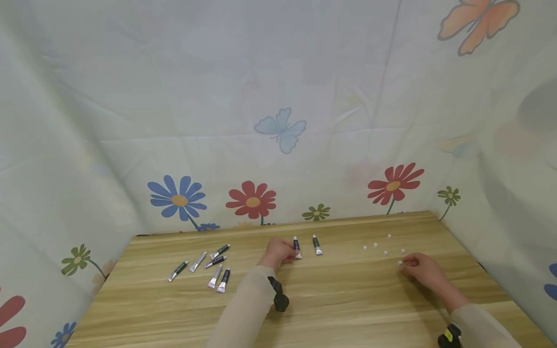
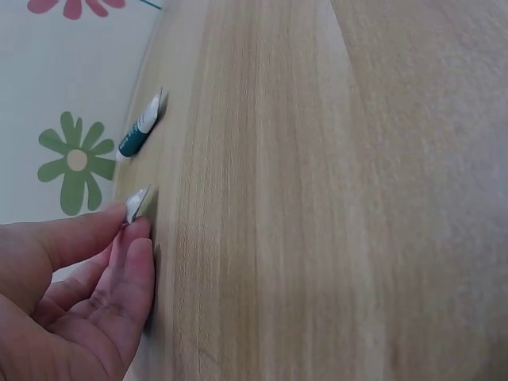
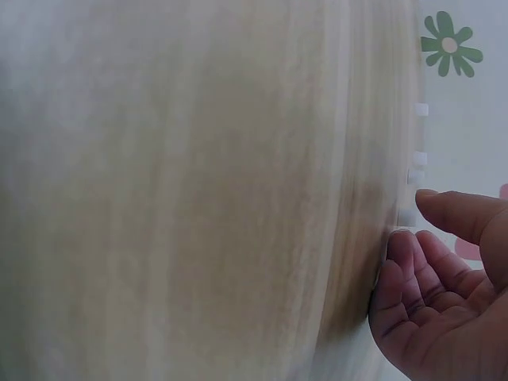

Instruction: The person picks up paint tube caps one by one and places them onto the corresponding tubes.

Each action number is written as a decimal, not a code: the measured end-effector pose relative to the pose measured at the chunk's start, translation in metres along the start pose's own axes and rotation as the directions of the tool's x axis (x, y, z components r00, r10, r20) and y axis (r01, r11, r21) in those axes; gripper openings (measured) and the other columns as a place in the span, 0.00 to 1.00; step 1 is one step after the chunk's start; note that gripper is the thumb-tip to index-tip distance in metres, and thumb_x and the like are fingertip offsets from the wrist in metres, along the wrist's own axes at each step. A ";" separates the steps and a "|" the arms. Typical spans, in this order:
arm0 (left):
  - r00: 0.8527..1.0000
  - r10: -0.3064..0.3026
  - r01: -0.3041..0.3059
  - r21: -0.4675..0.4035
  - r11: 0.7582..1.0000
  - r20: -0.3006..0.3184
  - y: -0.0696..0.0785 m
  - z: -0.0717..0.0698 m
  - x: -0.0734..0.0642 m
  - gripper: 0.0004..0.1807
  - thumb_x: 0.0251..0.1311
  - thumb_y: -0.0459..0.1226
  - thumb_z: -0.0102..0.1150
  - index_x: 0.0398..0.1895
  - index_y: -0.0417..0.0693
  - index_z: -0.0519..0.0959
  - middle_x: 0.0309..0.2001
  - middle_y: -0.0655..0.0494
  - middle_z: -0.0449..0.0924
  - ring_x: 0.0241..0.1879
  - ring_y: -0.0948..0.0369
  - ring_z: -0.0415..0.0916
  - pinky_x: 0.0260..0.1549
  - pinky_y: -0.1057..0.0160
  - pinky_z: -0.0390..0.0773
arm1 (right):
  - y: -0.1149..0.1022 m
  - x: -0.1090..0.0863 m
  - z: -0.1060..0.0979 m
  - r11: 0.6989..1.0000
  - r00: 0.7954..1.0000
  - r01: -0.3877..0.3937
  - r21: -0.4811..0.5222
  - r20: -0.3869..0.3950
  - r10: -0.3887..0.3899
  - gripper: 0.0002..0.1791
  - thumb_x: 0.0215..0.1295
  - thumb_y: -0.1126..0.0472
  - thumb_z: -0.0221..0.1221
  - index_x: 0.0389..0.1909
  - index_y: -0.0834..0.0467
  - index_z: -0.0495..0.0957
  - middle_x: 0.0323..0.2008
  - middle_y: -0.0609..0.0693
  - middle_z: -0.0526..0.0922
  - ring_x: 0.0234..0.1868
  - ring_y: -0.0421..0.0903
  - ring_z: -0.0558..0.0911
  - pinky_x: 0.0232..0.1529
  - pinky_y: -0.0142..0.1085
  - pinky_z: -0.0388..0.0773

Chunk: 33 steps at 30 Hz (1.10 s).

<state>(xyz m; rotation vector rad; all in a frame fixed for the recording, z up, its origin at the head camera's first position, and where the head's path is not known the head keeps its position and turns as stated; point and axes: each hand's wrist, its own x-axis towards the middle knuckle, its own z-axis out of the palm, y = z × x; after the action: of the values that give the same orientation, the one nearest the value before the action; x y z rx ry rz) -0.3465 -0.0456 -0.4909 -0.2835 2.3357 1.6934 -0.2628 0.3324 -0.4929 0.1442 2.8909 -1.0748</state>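
Observation:
My left hand (image 1: 279,251) pinches the silver flat end of a dark-labelled paint tube (image 1: 297,247) between thumb and fingers, close over the wooden table. Just right of it lies another paint tube (image 1: 317,245), dark green with a silver end, seen in the left wrist view beyond the fingertips. On the right side, my right hand (image 1: 419,269) is low at the table, its fingertips right at a small white cap (image 1: 400,263). The right wrist view shows its thumb (image 3: 448,210) apart from the bent fingers, with a gap between them.
Several paint tubes (image 1: 213,261) lie scattered on the left of the wooden table (image 1: 339,299). Several small white caps (image 1: 375,245) are spread past the right hand. A curtain (image 1: 209,121) with flowers and butterflies hangs along the back and sides.

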 end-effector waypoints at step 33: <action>0.992 0.031 -0.015 0.137 0.991 -0.120 0.005 0.010 -0.003 0.06 0.52 0.23 0.71 0.34 0.28 0.86 0.28 0.40 0.89 0.14 0.68 0.73 0.15 0.74 0.77 | -0.002 0.008 0.007 0.992 0.999 0.021 -0.123 -0.041 -0.026 0.15 0.66 0.64 0.60 0.44 0.75 0.78 0.42 0.71 0.83 0.43 0.61 0.82 0.48 0.55 0.79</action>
<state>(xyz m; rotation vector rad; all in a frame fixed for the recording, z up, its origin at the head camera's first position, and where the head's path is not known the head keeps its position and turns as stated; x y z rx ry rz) -0.3446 -0.0344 -0.4883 -0.3448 2.5383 1.5589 -0.2712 0.3271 -0.4977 0.1293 2.9942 -0.9046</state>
